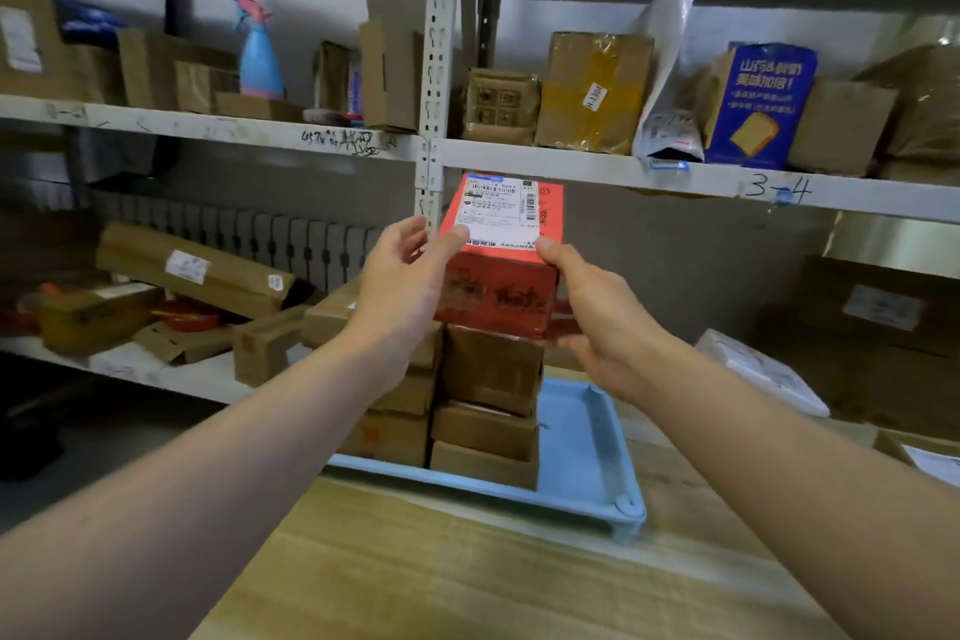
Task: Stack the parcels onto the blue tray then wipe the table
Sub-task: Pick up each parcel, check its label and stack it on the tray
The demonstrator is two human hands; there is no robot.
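Note:
A red parcel (498, 286) with a white shipping label on top sits at the top of a stack of brown cardboard parcels (488, 395). The stack stands on the blue tray (587, 452), which rests on the wooden table (467, 577). My left hand (400, 286) grips the red parcel's left side, thumb on its top edge. My right hand (597, 312) holds its right side and lower corner. A second, lower stack of brown parcels (400, 411) stands to the left on the tray, partly hidden by my left forearm.
Metal shelving (431, 146) behind the table carries many brown boxes, a blue spray bottle (260, 57) and a blue food box (758, 104). A white padded parcel (763, 369) lies right of the tray. More parcels (930, 457) sit at the table's far right.

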